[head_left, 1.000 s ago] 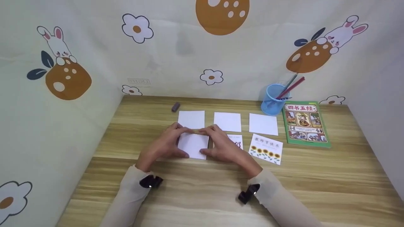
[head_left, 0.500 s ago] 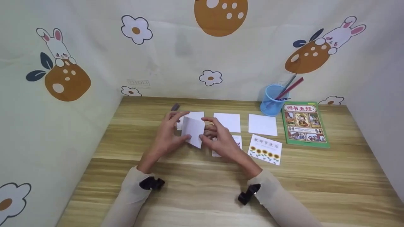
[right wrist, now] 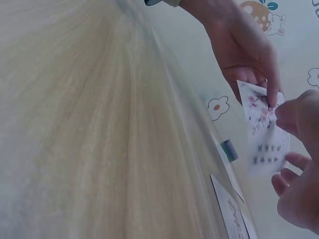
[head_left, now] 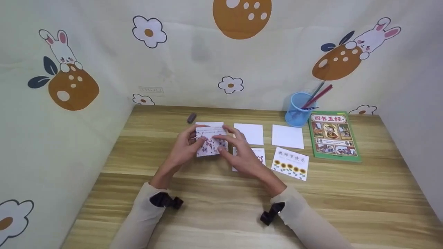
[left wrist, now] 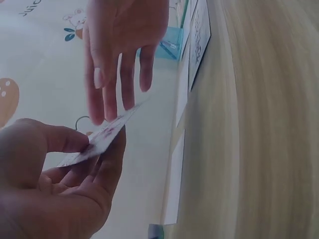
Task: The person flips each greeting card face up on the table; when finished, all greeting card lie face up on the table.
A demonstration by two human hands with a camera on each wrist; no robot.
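A card printed with pinkish blossoms and small lettering [head_left: 205,150] is held up off the table, printed face toward me. My left hand [head_left: 182,147] pinches its left side, thumb on the print and fingers behind, as the left wrist view shows on the card [left wrist: 103,141]. Across from it, my right hand [head_left: 243,153] has its fingers spread at the card's right side. In the left wrist view those right-hand fingers [left wrist: 127,82] extend straight, tips close to the card's far edge. Behind the held card lies a blank white card [head_left: 211,123], mostly hidden.
Two more blank cards [head_left: 249,134] [head_left: 287,136] lie in the back row. In front are a sunflower card [head_left: 290,164] and a partly covered printed card [head_left: 259,155]. A dark eraser-like block [head_left: 191,118], a blue pencil cup [head_left: 298,110] and a green-edged book [head_left: 335,136] stand farther back.
The card was lifted from the front row, blank side showing, and turned over between both hands so the blossom print now faces me. The right hand's fingers have loosened from it.
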